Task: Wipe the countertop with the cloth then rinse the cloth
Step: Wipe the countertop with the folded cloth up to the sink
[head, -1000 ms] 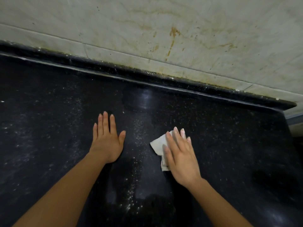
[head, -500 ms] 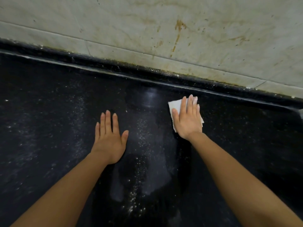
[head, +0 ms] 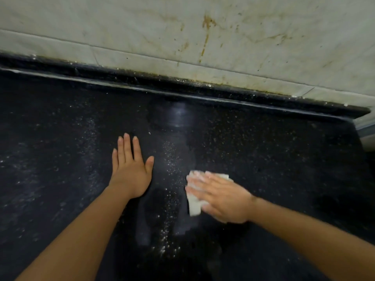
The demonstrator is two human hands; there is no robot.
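Your right hand [head: 221, 197] is blurred and hides most of the cloth [head: 193, 206], pressing it flat with straight fingers. Your left hand [head: 130, 171] lies flat, fingers straight, on the dark surface [head: 284, 159].

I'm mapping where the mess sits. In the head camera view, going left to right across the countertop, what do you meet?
First the left hand, flat on the countertop, then a band of white specks, then the cloth under the right hand.

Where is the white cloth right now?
In the head view, the cloth lies on the dark countertop right of centre, under the right hand; the left hand rests flat to its left.
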